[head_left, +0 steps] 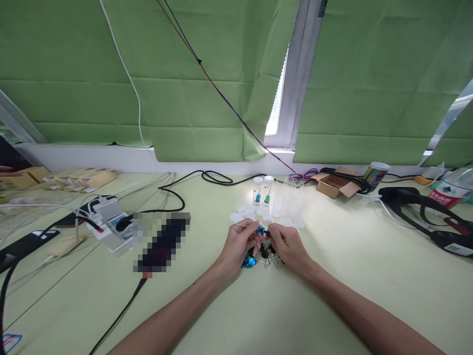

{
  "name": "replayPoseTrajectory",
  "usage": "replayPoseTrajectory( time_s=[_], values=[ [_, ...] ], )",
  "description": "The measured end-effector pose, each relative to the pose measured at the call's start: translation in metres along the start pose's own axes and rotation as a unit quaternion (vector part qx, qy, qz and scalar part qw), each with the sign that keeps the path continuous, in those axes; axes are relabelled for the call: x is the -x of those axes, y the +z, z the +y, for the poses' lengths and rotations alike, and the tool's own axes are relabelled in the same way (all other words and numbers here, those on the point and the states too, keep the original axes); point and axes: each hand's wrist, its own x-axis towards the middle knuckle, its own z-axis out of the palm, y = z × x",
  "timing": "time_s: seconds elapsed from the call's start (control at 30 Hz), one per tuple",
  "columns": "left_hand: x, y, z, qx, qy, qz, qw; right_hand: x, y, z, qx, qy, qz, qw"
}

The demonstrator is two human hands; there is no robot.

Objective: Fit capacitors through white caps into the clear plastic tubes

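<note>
My left hand (238, 244) pinches a small shiny blue piece (260, 230) with a thin metal wire sticking out to the left. From the other side, the fingertips of my right hand (288, 245) close on a small dark part (268, 233) at the blue piece's right end. I cannot tell whether the two are joined. Below my hands lies a loose pile of blue, green and black pieces (250, 262) with bent thin wires, partly covered by my fingers. Just beyond stand two clear vials with white caps, one with a blue piece (257, 198), the other with a green piece (267, 198).
Several white caps (244, 211) and clear empty vials (293, 206) lie behind my hands. Further right are an open cardboard box (334, 185), a can (376, 175) and a black headset (424, 217). Leftward sit a power strip (111, 229), cables and a pixelated dark device (164, 244).
</note>
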Motion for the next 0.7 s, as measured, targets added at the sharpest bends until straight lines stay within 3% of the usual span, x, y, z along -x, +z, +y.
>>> replayPoseTrajectory(
  time_s=[0.3,0.7],
  values=[
    [-0.0010,-0.0013,0.0025,0.027,0.004,0.027,0.999,0.0009,-0.0008,-0.0035,-0.066,-0.016,-0.017,0.998],
    [0.0011,0.0000,0.0026,-0.019,0.010,0.010,1.000,-0.0004,-0.0032,-0.0054,-0.012,-0.008,-0.023,1.000]
  ],
)
